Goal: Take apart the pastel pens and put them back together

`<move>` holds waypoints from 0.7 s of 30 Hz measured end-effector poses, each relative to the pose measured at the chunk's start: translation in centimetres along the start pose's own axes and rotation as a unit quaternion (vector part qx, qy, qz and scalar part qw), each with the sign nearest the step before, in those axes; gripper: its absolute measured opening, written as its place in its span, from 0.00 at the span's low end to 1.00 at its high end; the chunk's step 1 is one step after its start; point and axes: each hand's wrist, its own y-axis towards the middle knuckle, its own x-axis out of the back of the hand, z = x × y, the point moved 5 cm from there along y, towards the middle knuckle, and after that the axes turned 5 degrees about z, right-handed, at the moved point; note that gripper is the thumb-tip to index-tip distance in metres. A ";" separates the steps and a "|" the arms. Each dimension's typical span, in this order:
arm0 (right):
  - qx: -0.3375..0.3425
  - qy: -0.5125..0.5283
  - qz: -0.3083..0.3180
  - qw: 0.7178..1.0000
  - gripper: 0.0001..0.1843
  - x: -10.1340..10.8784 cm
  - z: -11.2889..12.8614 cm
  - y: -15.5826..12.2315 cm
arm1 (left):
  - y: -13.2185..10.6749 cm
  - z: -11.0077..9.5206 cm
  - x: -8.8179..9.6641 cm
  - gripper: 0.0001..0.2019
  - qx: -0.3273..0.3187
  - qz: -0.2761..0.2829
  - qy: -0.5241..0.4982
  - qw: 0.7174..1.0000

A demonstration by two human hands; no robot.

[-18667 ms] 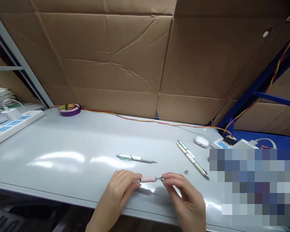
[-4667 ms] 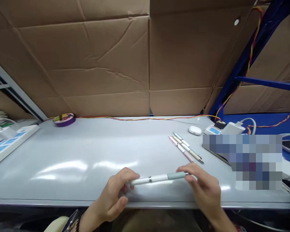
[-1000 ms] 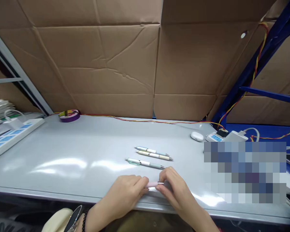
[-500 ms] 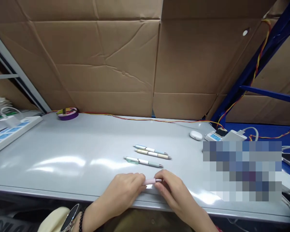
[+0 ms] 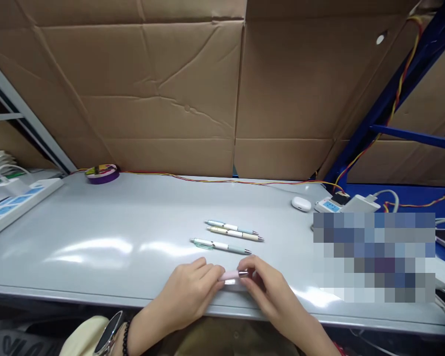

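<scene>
Near the table's front edge, a pink pen (image 5: 230, 275) lies level between my two hands. My left hand (image 5: 195, 287) is closed around its barrel, hiding the rear part. The thumb and fingertips of my right hand (image 5: 265, 287) pinch the silver tip (image 5: 243, 273) at the other end. Just beyond my hands a green-and-white pen (image 5: 220, 246) rests on the table. Farther back, a cream-and-white pen (image 5: 235, 234) and a blue-and-white pen (image 5: 230, 227) lie close together, all tips pointing right.
On the grey table (image 5: 133, 212), a purple tape roll (image 5: 103, 174) sits at the back left, beside a power strip (image 5: 25, 205). A white earbud case (image 5: 301, 203) and a white charger (image 5: 359, 203) are at the right. Cardboard (image 5: 163, 89) stands behind; a thin twisted wire (image 5: 207, 181) runs along the back edge.
My right fingertips have shifted slightly along the silver tip, which shows more plainly. My left hand keeps its hold. The view has tilted a little; the pens on the table lie as before.
</scene>
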 end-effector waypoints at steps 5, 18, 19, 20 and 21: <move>-0.021 -0.020 0.007 1.000 0.06 -0.3 -0.1 0.1 | 0.1 -0.2 -0.1 0.13 -0.019 0.011 -0.006 1.000; 0.036 0.017 -0.085 0.996 0.06 0.7 0.0 -0.1 | 0.5 -0.2 0.4 0.11 -0.012 -0.022 -0.015 1.000; 0.030 0.019 -0.080 0.996 0.06 0.6 0.0 0.0 | 0.4 -0.3 0.5 0.11 -0.015 -0.031 -0.004 0.999; 0.021 0.015 -0.073 0.997 0.06 0.6 -0.1 0.0 | 0.4 -0.3 0.6 0.11 -0.019 -0.041 0.005 0.999; 0.010 0.008 -0.066 0.998 0.07 0.5 -0.1 0.1 | 0.4 -0.4 0.7 0.12 -0.021 -0.050 0.011 0.998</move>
